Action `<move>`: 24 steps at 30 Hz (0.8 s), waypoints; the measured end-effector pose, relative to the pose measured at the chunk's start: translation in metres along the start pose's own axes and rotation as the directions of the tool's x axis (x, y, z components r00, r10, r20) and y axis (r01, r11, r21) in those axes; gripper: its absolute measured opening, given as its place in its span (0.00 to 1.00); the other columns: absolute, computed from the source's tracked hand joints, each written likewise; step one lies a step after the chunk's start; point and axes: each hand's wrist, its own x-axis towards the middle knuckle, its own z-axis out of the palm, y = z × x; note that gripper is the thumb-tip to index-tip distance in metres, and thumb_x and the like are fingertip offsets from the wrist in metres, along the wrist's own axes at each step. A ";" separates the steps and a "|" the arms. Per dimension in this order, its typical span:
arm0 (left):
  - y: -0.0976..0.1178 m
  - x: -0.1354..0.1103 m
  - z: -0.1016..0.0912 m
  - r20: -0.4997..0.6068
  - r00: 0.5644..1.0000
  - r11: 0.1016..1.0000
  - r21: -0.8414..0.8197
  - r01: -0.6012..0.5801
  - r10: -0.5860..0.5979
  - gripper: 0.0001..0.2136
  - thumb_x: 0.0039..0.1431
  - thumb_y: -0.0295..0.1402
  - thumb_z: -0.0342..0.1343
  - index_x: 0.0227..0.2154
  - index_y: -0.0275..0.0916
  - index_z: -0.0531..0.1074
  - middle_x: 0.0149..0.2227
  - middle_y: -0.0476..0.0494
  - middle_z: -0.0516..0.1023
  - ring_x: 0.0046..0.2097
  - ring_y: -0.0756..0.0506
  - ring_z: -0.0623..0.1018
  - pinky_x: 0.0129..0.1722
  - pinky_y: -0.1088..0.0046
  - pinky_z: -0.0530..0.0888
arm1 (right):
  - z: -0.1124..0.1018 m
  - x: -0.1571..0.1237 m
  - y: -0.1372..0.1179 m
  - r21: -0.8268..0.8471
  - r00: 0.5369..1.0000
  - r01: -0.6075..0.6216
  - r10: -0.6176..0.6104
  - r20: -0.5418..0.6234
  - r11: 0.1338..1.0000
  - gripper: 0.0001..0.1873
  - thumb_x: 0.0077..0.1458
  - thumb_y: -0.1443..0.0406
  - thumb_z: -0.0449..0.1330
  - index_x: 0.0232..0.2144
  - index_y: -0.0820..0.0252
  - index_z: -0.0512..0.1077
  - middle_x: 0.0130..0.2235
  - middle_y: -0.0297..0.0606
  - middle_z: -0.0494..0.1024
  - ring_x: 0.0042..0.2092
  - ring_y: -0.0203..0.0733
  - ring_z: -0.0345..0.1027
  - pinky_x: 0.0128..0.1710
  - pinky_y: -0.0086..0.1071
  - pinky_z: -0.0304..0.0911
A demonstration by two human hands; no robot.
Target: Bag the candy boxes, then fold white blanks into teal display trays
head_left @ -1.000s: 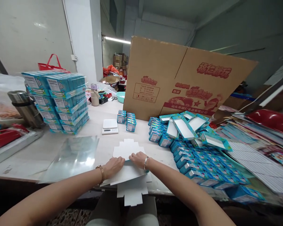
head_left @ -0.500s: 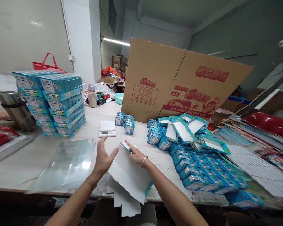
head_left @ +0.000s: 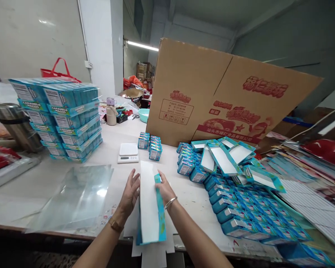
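Observation:
A flat cardboard blank (head_left: 149, 208), white inside and blue outside, lies in front of me with both long sides bent up into a trough. My left hand (head_left: 130, 193) presses its fingers against the left wall. My right hand (head_left: 164, 189) pinches the blue right wall near its far end. More white blanks (head_left: 153, 253) lie under it at the table's front edge. A clear plastic sheet (head_left: 78, 197) lies to the left.
Several small blue boxes (head_left: 240, 212) and open blue trays (head_left: 226, 158) crowd the right. A big brown carton (head_left: 226, 100) stands behind. A wrapped stack of blue packs (head_left: 64, 119), a steel flask (head_left: 13, 124) and a small white scale (head_left: 128, 152) stand at left and centre.
The blank lay flat under both hands, then my left hand lifted open; now both long sides are folded up and both hands hold the walls.

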 end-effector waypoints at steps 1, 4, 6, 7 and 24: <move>0.000 0.001 -0.002 0.034 0.999 0.999 -0.024 0.031 -0.030 0.36 0.51 0.48 0.57 0.61 0.49 0.52 0.63 0.39 0.57 0.58 0.37 0.66 0.51 0.62 0.69 | 0.004 -0.003 0.011 0.007 1.000 -0.005 0.005 -0.025 1.000 0.40 0.37 0.71 0.53 0.57 0.53 0.57 0.35 0.31 0.75 0.30 0.37 0.67 0.29 0.29 0.62; -0.004 0.006 -0.014 0.132 0.987 0.996 0.019 0.086 -0.088 0.34 0.50 0.45 0.57 0.60 0.43 0.55 0.57 0.38 0.66 0.49 0.38 0.73 0.44 0.65 0.72 | 0.009 -0.008 0.037 -0.020 0.999 0.002 -0.003 -0.049 1.000 0.31 0.42 0.68 0.54 0.53 0.53 0.59 0.30 0.29 0.73 0.28 0.37 0.64 0.27 0.29 0.60; -0.011 0.011 -0.023 0.156 0.980 0.984 0.153 0.097 -0.121 0.29 0.49 0.42 0.57 0.54 0.38 0.63 0.49 0.38 0.73 0.44 0.40 0.75 0.41 0.65 0.72 | 0.006 -0.008 0.046 -0.103 0.992 0.081 -0.090 -0.083 0.991 0.19 0.48 0.63 0.54 0.45 0.55 0.64 0.28 0.29 0.71 0.28 0.37 0.63 0.28 0.29 0.60; -0.017 0.014 -0.027 0.149 0.983 0.967 0.245 0.072 -0.111 0.24 0.49 0.40 0.57 0.50 0.36 0.68 0.45 0.39 0.75 0.43 0.40 0.75 0.42 0.65 0.71 | 0.004 -0.008 0.049 -0.165 0.982 0.137 -0.156 -0.106 0.977 0.13 0.50 0.60 0.54 0.39 0.56 0.65 0.28 0.30 0.70 0.28 0.37 0.63 0.29 0.29 0.60; -0.049 0.005 -0.028 0.029 0.999 0.935 0.353 0.015 -0.027 0.25 0.52 0.47 0.56 0.47 0.34 0.71 0.45 0.36 0.78 0.45 0.41 0.77 0.43 0.67 0.72 | -0.024 -0.009 0.043 -0.618 0.917 0.397 -0.319 0.240 0.678 0.15 0.58 0.55 0.52 0.32 0.59 0.71 0.33 0.36 0.74 0.37 0.40 0.67 0.38 0.31 0.61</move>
